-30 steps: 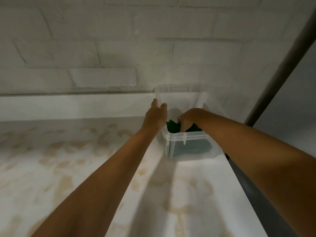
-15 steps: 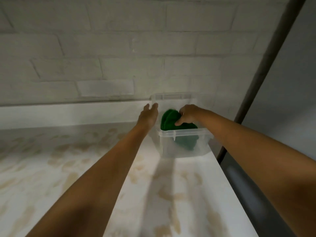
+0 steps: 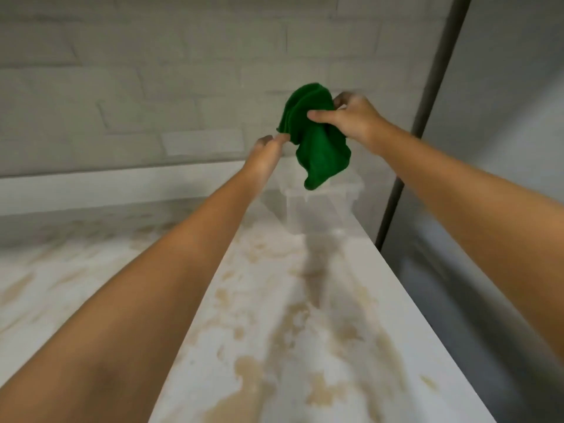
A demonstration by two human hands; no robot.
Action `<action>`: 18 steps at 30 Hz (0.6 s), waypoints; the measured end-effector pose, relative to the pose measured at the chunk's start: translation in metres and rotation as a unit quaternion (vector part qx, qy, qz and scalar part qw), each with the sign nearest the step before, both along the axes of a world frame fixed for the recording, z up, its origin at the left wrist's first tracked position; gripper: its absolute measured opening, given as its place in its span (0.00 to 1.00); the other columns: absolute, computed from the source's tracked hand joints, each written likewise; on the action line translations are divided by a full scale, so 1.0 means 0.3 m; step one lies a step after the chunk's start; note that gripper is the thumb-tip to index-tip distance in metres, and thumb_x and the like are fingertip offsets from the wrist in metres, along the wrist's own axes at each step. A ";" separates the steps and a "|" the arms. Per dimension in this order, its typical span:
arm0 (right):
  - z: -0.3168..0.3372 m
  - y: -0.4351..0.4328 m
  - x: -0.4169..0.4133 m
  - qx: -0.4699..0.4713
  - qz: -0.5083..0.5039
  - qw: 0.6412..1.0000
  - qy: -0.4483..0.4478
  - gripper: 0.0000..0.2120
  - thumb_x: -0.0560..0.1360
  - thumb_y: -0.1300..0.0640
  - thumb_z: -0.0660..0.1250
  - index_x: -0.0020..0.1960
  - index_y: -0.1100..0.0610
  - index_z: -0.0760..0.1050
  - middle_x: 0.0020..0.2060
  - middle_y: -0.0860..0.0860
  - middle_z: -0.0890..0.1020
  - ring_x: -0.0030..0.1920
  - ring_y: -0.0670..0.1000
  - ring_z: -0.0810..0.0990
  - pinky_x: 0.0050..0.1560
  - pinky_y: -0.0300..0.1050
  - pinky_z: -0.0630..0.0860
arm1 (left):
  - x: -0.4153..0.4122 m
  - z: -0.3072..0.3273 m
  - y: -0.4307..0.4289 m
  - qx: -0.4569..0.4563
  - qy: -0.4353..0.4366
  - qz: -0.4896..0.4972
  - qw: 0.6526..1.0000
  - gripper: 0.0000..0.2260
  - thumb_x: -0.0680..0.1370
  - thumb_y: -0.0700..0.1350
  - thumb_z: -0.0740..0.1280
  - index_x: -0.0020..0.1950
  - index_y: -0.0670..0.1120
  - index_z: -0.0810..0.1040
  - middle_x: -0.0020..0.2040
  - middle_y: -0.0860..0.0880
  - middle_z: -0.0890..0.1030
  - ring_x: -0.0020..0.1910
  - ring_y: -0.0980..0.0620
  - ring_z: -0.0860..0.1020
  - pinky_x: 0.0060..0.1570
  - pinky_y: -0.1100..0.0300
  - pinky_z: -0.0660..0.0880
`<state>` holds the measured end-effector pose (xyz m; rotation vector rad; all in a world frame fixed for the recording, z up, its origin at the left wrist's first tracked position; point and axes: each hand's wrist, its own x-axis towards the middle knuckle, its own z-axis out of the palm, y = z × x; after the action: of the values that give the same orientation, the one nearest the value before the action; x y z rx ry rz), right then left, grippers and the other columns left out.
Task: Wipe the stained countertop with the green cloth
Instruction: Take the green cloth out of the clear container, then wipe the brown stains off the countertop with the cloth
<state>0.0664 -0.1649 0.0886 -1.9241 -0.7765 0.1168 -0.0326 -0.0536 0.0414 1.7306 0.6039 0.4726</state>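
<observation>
Lifted from the clear bin (image 3: 320, 209), green cloth (image 3: 317, 141) now hangs above it. Right hand (image 3: 351, 117) pinches the cloth; left hand (image 3: 268, 151) fingertips touch its edge above the stained countertop (image 3: 290, 331).

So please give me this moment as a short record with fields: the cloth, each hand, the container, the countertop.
cloth: green cloth, bunched, held in the air above the container
right hand: right hand pinches the cloth near its top
left hand: left hand, fingertips at the cloth's left edge
container: clear plastic container, on the countertop by the wall
countertop: white countertop with brown stains, not yet wiped
</observation>
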 end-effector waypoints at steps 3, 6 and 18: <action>-0.013 -0.067 -0.124 0.047 0.002 0.998 0.040 0.14 0.69 0.52 0.72 0.37 0.54 0.66 0.38 0.48 0.77 0.39 0.46 0.77 0.39 0.37 0.75 | -0.093 -0.006 -0.073 -0.132 -0.001 -0.085 0.988 0.22 0.80 0.56 0.55 0.70 0.48 0.65 0.61 0.44 0.75 0.59 0.44 0.75 0.63 0.52 0.67; -0.079 -0.139 -0.222 0.081 -0.002 0.992 0.094 0.15 0.69 0.54 0.72 0.35 0.54 0.65 0.37 0.50 0.78 0.40 0.50 0.78 0.45 0.43 0.77 | -0.175 -0.061 -0.144 -0.263 -0.036 -0.134 0.955 0.20 0.79 0.54 0.58 0.68 0.47 0.66 0.53 0.43 0.76 0.51 0.45 0.77 0.53 0.51 0.75; -0.421 -0.488 -0.488 0.040 -0.125 0.977 0.166 0.14 0.70 0.55 0.72 0.41 0.55 0.65 0.44 0.55 0.78 0.46 0.55 0.78 0.49 0.52 0.78 | -0.402 -0.313 -0.356 -0.127 0.087 -0.182 0.971 0.19 0.76 0.42 0.69 0.64 0.42 0.70 0.56 0.44 0.78 0.51 0.47 0.78 0.43 0.55 0.78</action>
<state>-0.0801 -0.3113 -0.0377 -1.8466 -0.3085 0.2416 -0.1532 -0.1603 -0.0525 1.5992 0.4335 -0.0150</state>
